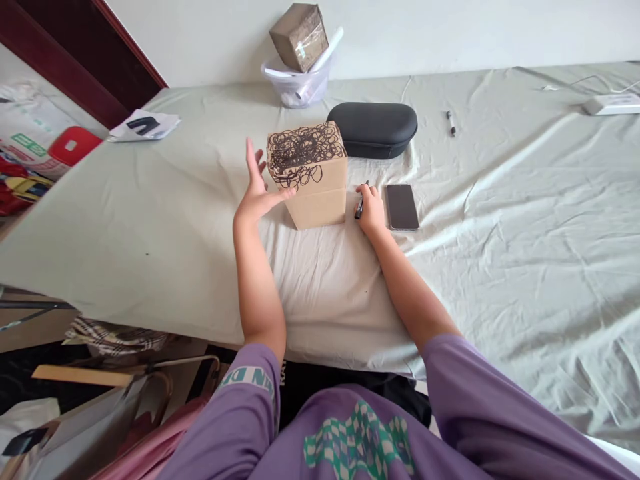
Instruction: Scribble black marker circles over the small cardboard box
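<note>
A brown cardboard box (320,200) stands upright on the cloth-covered table, its top covered in black looped scribbles that run a little over the front edge. My left hand (256,190) is at the box's left side, fingers spread and the thumb reaching across the front corner; whether it presses on the cardboard I cannot tell. To the right of the box, my right hand (371,207) is closed around a black marker (359,207), resting low near the cloth. A dark smartphone (402,207) lies flat just right of that hand.
Behind the box sits a black zip case (373,130). Farther back, a clear plastic tub (300,87) holds a taped box (300,37). A second pen (451,123) and a white power strip (613,104) lie to the right. Papers (160,127) lie at the far left.
</note>
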Available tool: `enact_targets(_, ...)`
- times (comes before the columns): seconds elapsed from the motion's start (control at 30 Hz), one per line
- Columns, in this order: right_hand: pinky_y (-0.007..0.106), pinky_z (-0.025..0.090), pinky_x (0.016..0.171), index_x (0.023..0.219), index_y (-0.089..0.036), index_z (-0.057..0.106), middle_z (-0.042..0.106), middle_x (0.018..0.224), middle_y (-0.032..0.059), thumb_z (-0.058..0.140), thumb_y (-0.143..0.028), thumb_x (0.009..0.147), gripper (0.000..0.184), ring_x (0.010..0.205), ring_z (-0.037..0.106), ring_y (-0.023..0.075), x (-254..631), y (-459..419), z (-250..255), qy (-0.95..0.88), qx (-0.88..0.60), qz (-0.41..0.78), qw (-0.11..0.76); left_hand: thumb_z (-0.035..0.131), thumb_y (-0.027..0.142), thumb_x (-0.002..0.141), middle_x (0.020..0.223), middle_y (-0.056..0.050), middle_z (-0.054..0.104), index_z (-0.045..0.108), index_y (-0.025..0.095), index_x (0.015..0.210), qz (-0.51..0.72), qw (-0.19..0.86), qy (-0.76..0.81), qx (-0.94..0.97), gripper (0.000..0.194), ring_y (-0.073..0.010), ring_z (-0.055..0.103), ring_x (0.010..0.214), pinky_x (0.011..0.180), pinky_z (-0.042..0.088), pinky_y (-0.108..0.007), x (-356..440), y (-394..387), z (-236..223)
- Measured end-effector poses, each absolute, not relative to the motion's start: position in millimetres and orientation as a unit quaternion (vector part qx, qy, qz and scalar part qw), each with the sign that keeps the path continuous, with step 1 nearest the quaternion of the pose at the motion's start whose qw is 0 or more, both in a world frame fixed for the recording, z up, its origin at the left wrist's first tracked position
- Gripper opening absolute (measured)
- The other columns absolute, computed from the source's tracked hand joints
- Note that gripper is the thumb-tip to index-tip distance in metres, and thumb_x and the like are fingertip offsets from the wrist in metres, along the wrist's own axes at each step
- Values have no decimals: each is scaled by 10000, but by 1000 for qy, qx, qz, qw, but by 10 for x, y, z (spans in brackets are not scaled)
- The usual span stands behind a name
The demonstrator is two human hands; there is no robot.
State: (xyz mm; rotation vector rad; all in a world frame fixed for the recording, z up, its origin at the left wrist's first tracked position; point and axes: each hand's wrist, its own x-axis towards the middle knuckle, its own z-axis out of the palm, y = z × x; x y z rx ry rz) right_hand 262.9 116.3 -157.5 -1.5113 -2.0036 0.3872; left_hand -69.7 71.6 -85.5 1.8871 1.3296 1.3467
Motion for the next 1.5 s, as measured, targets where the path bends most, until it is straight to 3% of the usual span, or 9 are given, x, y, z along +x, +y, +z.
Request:
enact_targets(0.13,458,496,1053,1340,-214,613,660,1410,179,532,-67,901,470,1263,575,354,2611,1132,-1540,-742,-599,131,270,849,931,707,1875,-42,164,-40,582,1711,521,156,504,671,1386,-453,146,1757,1351,327,-708,-597,487,-451)
enact_targets(0.2,526,447,1119,1376,-238,596,636,1498,174,507,-99,938,468,1379,497,395,2606,1107,-1512,-730,-619,116,266,703,916,879,1845,-2,206,5,551,1710,534,96,484,687,1144,-416,190,1739,1321,360,-709,-374,306,-193)
enact_targets(0.37,642,304,1225,1379,-276,586,614,1642,114,419,-156,1017,416,1544,383,411,2619,1074,-1462,-742,-612,131,241,572,867,976,1716,171,356,289,710,1569,584,33,419,695,676,-321,331,1683,1371,399,-616,221,-51,232)
enact_targets(0.53,665,348,1189,1212,-251,633,763,1342,169,523,-116,918,341,1396,564,407,2632,1111,-1477,-731,-587,179,298,682,766,992,1507,12,595,578,494,1512,678,-1,315,664,596,-309,557,1496,1239,525,-590,408,-36,237)
enact_targets(0.7,545,480,1124,1085,-253,600,780,1188,132,532,-177,885,224,1198,672,332,2674,1140,-1460,-687,-545,225,424,610,639,1075,1303,-27,699,611,444,1379,692,-79,313,645,361,-239,727,1119,918,599,-484,374,93,149)
enact_targets(0.9,462,578,896,1141,-329,469,750,1208,72,515,-598,992,311,818,628,233,2625,1016,-916,-595,-381,309,636,703,534,1071,666,36,575,730,329,1039,707,-56,332,621,209,-129,529,556,527,357,-350,562,19,146)
enact_targets(1.13,410,547,680,1104,-366,566,744,1070,-13,793,-425,986,263,666,631,195,2369,195,31,-580,-123,403,697,714,615,1056,999,-22,761,746,314,1228,563,118,407,710,348,-157,717,734,579,493,-297,726,-180,228)
enact_targets(1.3,396,457,646,1079,-369,700,776,963,-10,679,-491,1050,127,633,598,204,2427,-53,256,-534,-144,432,713,730,560,1068,1031,-7,774,758,333,1154,609,119,342,706,245,-130,696,649,559,535,-294,691,-109,210)
enact_targets(1.5,369,298,507,1047,-304,810,525,639,-3,563,-694,997,465,514,474,193,2577,0,280,-555,-219,468,652,807,499,1032,1089,-29,785,740,305,1150,624,73,319,709,237,-118,717,678,540,529,-310,633,-96,217)
